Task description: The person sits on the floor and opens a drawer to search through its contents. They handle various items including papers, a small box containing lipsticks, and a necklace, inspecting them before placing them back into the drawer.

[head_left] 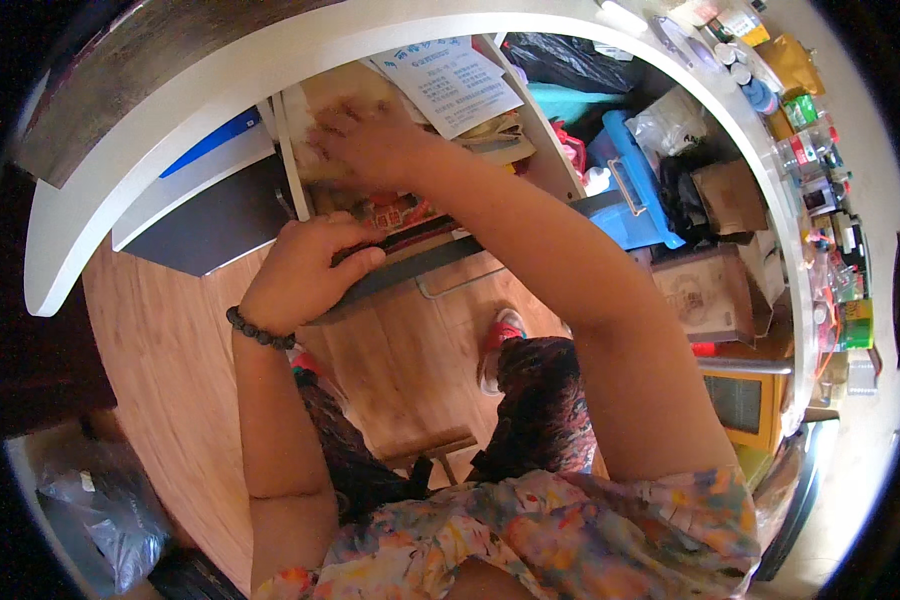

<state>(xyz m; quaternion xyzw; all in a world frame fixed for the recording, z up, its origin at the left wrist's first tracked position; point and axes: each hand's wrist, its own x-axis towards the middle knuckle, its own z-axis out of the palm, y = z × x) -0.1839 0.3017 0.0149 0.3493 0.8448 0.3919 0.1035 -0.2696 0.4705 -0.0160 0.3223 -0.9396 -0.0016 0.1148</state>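
A drawer [415,264] with a dark front is pulled out beneath the white desk. My left hand [315,262], a dark beaded bracelet at its wrist, grips the drawer's front edge with the thumb lying along it. Inside the drawer, my right hand [380,150] reaches over pale papers, its fingers spread and slightly blurred. What lies directly beneath that palm is hidden. Beside the right hand is a white printed sheet [450,88] with blue text. A red printed packet [400,212] lies near the drawer front, partly covered by my hands.
The curved white desk edge [65,225] arches over the drawer. A dark cabinet front [215,220] stands at left. To the right are a blue plastic bin [642,200], a cardboard box [705,290] and a black bag [570,58]. Several bottles [800,155] crowd the top.
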